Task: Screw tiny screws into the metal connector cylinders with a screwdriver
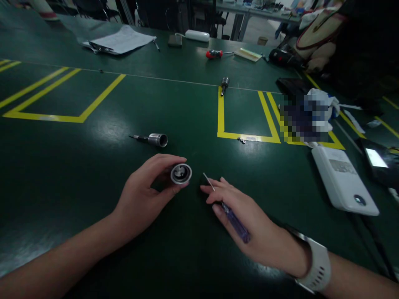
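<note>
Cup of silver-coloured metal, short and round-walled (181, 173), grasped in the left hand (146, 193), thumb on the near side, fingers on the far side, above the glossy dark green tabletop (102, 174); cannot tell about contact underneath. Mouth turned up toward the viewer, recessed metal face with small dark gaps inside. Right hand (246, 211) curled around a slim screwdriver with a translucent purple handle and thin bright shaft (236, 224), tip near the cup but apart from it. Cup judged fairly heavy for its size, stiff, unlikely to dent under finger pressure; smooth wall probably slippery, likely to roll if laid on its side. Best hold: outer wall, below the rim, thumb and fingers opposed, mouth left clear. Inner face probably the part most easily scratched. Screwdriver likely light and rigid, best steered by the handle. Beyond the left hand, a similar silver metal cup with a slim dark stem (158, 140), lying on its side; safest taken by the thick end. Near the strip of yellow tape (220, 114), tiny metal rings (243, 141), probably feather-light, easily scattered, best pinched singly.
</note>
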{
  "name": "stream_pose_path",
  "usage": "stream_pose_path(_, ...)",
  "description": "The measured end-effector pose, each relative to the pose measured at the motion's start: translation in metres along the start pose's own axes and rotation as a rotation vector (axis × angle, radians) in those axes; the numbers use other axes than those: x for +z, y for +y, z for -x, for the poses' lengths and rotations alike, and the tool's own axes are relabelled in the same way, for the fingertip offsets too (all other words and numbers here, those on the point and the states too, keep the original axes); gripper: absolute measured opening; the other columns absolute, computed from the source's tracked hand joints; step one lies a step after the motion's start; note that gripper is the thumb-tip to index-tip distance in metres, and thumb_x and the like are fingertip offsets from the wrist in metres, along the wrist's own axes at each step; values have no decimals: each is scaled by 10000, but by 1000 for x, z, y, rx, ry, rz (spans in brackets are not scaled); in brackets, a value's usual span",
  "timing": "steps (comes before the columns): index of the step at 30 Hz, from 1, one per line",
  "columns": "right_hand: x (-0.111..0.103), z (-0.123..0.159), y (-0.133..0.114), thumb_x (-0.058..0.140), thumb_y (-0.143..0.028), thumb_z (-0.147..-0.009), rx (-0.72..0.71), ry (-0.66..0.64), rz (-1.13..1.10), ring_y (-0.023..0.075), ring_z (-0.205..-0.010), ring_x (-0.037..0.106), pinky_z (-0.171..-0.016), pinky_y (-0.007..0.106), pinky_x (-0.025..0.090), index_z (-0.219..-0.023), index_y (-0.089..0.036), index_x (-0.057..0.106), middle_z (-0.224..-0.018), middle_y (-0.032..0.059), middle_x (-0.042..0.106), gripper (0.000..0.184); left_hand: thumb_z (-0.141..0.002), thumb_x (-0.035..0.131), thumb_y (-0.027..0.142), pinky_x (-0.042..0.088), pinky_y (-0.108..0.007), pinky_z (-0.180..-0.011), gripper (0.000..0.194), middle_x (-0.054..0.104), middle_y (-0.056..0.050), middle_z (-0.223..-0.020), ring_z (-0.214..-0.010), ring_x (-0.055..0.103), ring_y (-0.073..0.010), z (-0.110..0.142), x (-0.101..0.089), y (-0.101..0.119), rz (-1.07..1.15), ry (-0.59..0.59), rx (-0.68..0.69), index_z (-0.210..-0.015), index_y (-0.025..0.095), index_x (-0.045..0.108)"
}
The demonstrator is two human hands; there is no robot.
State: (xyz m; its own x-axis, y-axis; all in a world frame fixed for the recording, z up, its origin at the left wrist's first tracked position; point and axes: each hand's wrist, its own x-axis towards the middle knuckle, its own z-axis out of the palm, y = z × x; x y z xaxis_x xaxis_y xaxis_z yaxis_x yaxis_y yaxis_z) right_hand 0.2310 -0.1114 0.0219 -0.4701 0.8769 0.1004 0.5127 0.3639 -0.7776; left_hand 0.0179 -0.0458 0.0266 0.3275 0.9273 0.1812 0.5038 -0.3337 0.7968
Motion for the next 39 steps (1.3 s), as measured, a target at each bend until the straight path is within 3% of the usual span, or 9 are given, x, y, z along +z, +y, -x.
stream_pose_path(4,5,3,-15,533,-123,-841,-106,-140,-41,205,-1303,429,-1128,415,293,-1147,-160,515,-1326,121,551,308,-757,664,263,542,-349,-866,367,644,-39,-1112,-938,656,-210,1,0,3,221,19,-150,-1107,223,562)
stream_pose_path(8,-2,5,-14,504,-139,-886,-60,86,-187,175,-1162,564,-1039,360,424,-1178,-201,558,-1219,73,633,303,-739,688,226,554,-336,-862,394,646,-50,-1139,-968,660,-222,3,0,5,369,14,-233,-1116,218,572)
stream_pose_path(10,-4,8,-9,520,-191,-896,59,202,-351,162,-991,646,-877,303,531,-1064,-229,637,-1026,39,703,208,-732,696,197,551,-317,-871,402,653,-43,-1140,-979,660,-217,4,1,6,425,-18,-266,-1118,228,588)
stream_pose_path(12,-3,12,-2,512,-230,-909,164,308,-522,151,-829,678,-730,267,562,-892,-230,683,-807,11,714,173,-729,695,164,548,-293,-873,407,664,-33,-1130,-986,660,-208,5,2,6,477,-61,-307,-1117,244,603)
stream_pose_path(14,0,15,3,521,-261,-905,230,347,-599,157,-768,680,-663,261,559,-797,-219,686,-701,7,694,202,-724,691,135,546,-282,-874,418,670,-29,-1128,-1000,656,-206,6,3,7,529,-97,-343,-1117,256,615)
stream_pose_path(19,1,16,4,526,-275,-899,276,349,-519,154,-750,674,-599,240,542,-776,-212,680,-694,9,685,207,-709,698,112,514,-305,-933,423,671,-29,-1145,-1041,640,-213,8,4,9,619,-130,-370,-1102,260,639)
stream_pose_path(25,0,17,-2,505,-166,-890,136,341,-260,154,-810,661,-759,287,541,-774,-188,649,-724,15,682,186,-735,689,119,484,-301,-975,420,677,-29,-1136,-1071,624,-198,9,5,9,662,-161,-371,-1127,253,627)
stream_pose_path(31,4,19,-12,511,-34,-815,-112,211,9,156,-753,642,-883,364,513,-904,-137,632,-776,43,677,182,-754,670,114,477,-300,-986,396,658,-32,-1171,-1103,604,-194,11,7,10,654,-163,-346,-1129,231,622)
stream_pose_path(39,4,22,-14,517,-48,-806,-280,334,39,178,-830,670,-895,388,544,-1000,-125,617,-856,79,703,232,-760,655,118,464,-301,-997,381,629,-53,-1205,-1127,584,-192,14,12,14,623,-145,-360,-1129,201,611)
